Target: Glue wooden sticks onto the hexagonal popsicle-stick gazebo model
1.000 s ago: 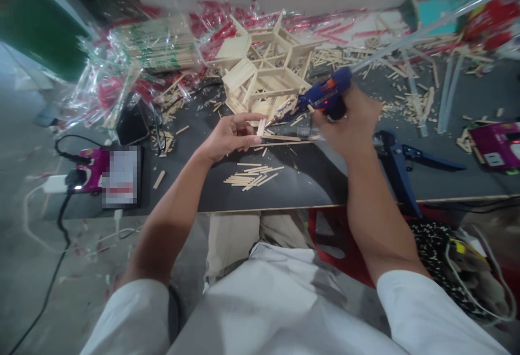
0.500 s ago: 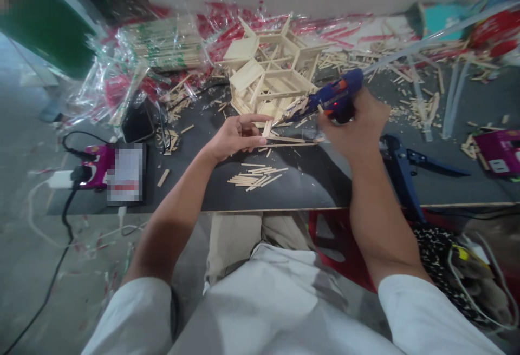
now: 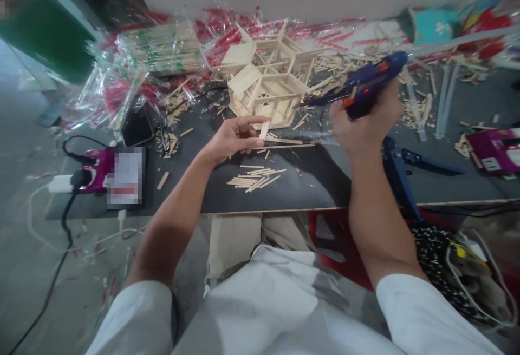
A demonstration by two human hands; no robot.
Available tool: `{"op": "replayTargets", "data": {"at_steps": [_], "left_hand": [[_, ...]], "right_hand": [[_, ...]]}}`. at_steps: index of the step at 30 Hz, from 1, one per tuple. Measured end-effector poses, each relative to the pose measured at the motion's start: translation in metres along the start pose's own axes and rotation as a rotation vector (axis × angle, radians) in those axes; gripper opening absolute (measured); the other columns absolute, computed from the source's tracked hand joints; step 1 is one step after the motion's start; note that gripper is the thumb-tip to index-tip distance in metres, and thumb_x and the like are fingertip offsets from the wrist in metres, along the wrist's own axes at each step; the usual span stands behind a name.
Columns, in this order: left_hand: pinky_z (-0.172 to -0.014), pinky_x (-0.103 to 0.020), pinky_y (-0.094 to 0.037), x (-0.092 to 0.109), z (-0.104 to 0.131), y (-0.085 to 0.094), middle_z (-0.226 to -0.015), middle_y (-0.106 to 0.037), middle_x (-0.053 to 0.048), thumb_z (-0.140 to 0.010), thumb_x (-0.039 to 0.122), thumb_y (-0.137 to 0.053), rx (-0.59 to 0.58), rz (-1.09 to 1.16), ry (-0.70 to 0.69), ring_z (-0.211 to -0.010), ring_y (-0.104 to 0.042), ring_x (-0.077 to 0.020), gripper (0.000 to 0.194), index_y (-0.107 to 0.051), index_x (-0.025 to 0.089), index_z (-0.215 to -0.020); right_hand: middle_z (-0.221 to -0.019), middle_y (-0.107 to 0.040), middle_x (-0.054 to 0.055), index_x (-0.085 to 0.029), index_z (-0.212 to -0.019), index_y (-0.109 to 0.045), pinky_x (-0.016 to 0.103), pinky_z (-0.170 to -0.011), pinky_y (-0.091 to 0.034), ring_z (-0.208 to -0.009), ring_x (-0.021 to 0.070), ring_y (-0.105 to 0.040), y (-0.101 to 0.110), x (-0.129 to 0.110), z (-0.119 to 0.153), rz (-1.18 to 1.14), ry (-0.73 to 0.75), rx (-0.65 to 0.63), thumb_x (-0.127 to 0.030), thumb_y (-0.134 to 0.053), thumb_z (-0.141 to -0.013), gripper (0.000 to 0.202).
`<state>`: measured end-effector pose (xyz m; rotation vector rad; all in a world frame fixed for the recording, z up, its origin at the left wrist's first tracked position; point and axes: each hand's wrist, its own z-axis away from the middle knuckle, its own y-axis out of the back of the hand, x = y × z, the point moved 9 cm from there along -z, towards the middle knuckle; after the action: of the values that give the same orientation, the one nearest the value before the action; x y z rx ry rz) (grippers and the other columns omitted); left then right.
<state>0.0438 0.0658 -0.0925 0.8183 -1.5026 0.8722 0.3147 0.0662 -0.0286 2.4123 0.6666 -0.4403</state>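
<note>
Small wooden piece [image 3: 265, 129] sits pinched between thumb and index finger of the left hand [image 3: 229, 141], just on the near side of the openwork wooden frame [image 3: 267, 68]. Right of that frame, the right hand [image 3: 368, 122] has its fingers wrapped around a blue glue gun [image 3: 374, 81], nozzle toward the frame. Nearer than the frame, short sticks [image 3: 255, 177] lie loosely piled on the dark counter [image 3: 309, 184]; left of it lie bagged sticks [image 3: 162, 46].

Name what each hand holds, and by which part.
Right hand: blue glue gun, by its handle. Left hand: small wooden piece, apparently by its ends.
</note>
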Motion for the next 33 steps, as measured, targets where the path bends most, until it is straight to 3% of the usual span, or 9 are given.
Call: {"op": "replayTargets", "data": {"at_steps": [4,8,13,15,19,23,28,33], "left_hand": [[-0.047,-0.02,-0.044,-0.001,0.0,0.0,-0.068,-0.067,0.001,-0.068,0.037,-0.1,-0.002,0.018,0.004,-0.051,-0.055,-0.0075,0.068,-0.077,0.017,-0.129],[-0.048,-0.02,-0.044,0.0,0.001,0.0,-0.066,-0.066,0.002,-0.07,0.033,-0.098,-0.005,0.016,0.005,-0.051,-0.054,-0.0076,0.065,-0.077,0.016,-0.129],[-0.048,-0.02,-0.045,0.002,0.002,-0.001,-0.067,-0.065,0.003,-0.072,0.031,-0.096,-0.021,0.018,0.019,-0.051,-0.056,-0.0081,0.063,-0.077,0.016,-0.13],[-0.048,-0.019,-0.045,0.002,0.002,-0.003,-0.067,-0.065,0.002,-0.073,0.033,-0.096,-0.039,0.018,0.026,-0.051,-0.056,-0.0082,0.063,-0.077,0.016,-0.13],[-0.047,-0.019,-0.044,0.001,0.003,-0.006,-0.067,-0.066,0.001,-0.074,0.039,-0.096,-0.07,0.018,0.036,-0.051,-0.057,-0.0086,0.063,-0.078,0.015,-0.129],[-0.048,-0.02,-0.046,-0.001,0.002,-0.004,-0.067,-0.066,0.001,-0.073,0.042,-0.097,-0.066,0.016,0.035,-0.052,-0.058,-0.0094,0.064,-0.078,0.017,-0.129],[-0.047,-0.02,-0.047,0.0,0.001,-0.005,-0.067,-0.068,0.0,-0.073,0.044,-0.097,-0.076,0.011,0.023,-0.051,-0.058,-0.0094,0.064,-0.078,0.018,-0.129],[-0.047,-0.019,-0.047,0.001,0.001,-0.005,-0.067,-0.069,0.0,-0.073,0.043,-0.097,-0.075,0.006,0.018,-0.051,-0.059,-0.0098,0.064,-0.078,0.018,-0.129]], "right_hand": [[-0.095,-0.07,0.013,-0.026,-0.112,-0.054,0.046,-0.081,-0.054,-0.084,0.0301,-0.067,0.0,0.011,-0.004,0.027,0.001,0.004,-0.037,-0.064,-0.071,0.043],[-0.099,-0.071,0.015,-0.021,-0.117,-0.056,0.044,-0.08,-0.055,-0.09,0.0317,-0.07,0.008,0.031,-0.013,0.072,-0.028,0.118,-0.031,-0.063,-0.071,0.048],[-0.1,-0.07,0.018,-0.019,-0.118,-0.055,0.05,-0.094,-0.054,-0.11,0.0376,-0.07,0.018,0.039,-0.02,0.017,0.04,0.204,-0.037,-0.062,-0.073,0.049],[-0.094,-0.069,0.015,-0.021,-0.119,-0.056,0.05,-0.094,-0.055,-0.112,0.0383,-0.07,0.015,0.03,-0.016,-0.001,0.063,0.142,-0.041,-0.063,-0.074,0.05],[-0.09,-0.071,0.011,-0.025,-0.115,-0.061,0.046,-0.081,-0.058,-0.085,0.0314,-0.071,0.0,-0.003,0.001,0.069,0.108,-0.066,-0.042,-0.065,-0.075,0.044],[-0.099,-0.071,0.011,-0.027,-0.12,-0.062,0.048,-0.086,-0.06,-0.097,0.0335,-0.072,-0.016,-0.022,0.013,0.071,0.132,-0.227,-0.039,-0.064,-0.082,0.04],[-0.103,-0.07,0.01,-0.029,-0.122,-0.063,0.049,-0.087,-0.06,-0.105,0.0342,-0.072,-0.022,-0.015,0.013,0.062,0.131,-0.285,-0.039,-0.062,-0.091,0.033],[-0.097,-0.071,0.011,-0.028,-0.113,-0.064,0.047,-0.086,-0.059,-0.101,0.0337,-0.071,-0.02,-0.017,0.011,0.08,0.134,-0.279,-0.033,-0.063,-0.087,0.026]]}}
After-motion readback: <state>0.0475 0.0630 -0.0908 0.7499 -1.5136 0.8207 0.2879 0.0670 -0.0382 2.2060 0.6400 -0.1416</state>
